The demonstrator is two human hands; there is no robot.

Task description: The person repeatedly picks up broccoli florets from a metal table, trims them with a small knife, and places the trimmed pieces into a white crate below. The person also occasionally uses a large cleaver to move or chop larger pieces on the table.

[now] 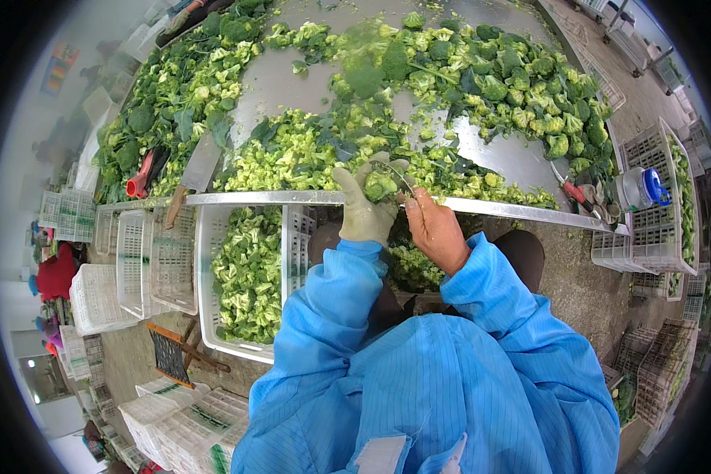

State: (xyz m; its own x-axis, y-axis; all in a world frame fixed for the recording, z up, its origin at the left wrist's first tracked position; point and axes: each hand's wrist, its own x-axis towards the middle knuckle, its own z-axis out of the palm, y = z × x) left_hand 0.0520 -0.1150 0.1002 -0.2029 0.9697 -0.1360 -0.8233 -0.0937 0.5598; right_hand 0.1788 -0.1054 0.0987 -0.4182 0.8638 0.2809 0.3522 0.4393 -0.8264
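Observation:
My left hand [364, 213], in a pale work glove, holds a broccoli floret [381, 185] just above the front edge of a metal table [497, 205]. Bare, my right hand [439, 228] grips a small knife with a curved blade [398, 176]; its handle is hidden in the fist. The blade lies against or just over the floret; I cannot tell which. Behind both hands, cut broccoli pieces [296, 151] are heaped on the tabletop. Below them, more cut broccoli [415, 266] shows between my knees, its container mostly hidden by my arms.
A cleaver [201, 163] overhangs the table edge at left, near a red-handled tool [139, 181]. Below stands a white crate [204, 296] of florets. At right are another red-handled knife [575, 191] and a blue-lidded plastic jar [640, 188]. A folding stool [172, 354] and stacked crates [195, 423] stand lower left.

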